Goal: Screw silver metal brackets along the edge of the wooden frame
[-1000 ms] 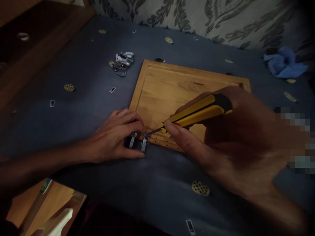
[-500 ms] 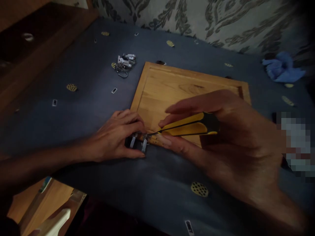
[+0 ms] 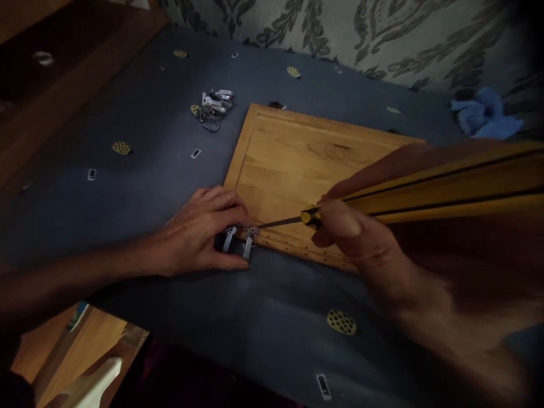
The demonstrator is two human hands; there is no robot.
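Note:
A wooden board (image 3: 293, 153) with a raised frame lies on the dark blue tablecloth. Two silver metal hooks (image 3: 249, 243) sit at its near left corner, where a row of small holes runs along the edge. My left hand (image 3: 208, 229) is curled around that corner, index finger on the board side and thumb below the hooks, steadying them. In my right hand (image 3: 382, 255) is a screwdriver (image 3: 425, 181) with a yellow and black handle, gripped by thumb and fingers. Its thin shaft points left, and the tip is at the right-hand hook; firm contact cannot be made out.
Several more silver hooks (image 3: 216, 105) lie in a pile beyond the board, to the left. A crumpled blue cloth (image 3: 487, 116) rests at the far right. A wooden shelf side (image 3: 85, 79) borders the table on the left, and a patterned wall (image 3: 382, 34) stands behind.
My right hand has drawn back to the right and closer to the camera, with the screwdriver's shaft now showing. My left hand stays at the hooks.

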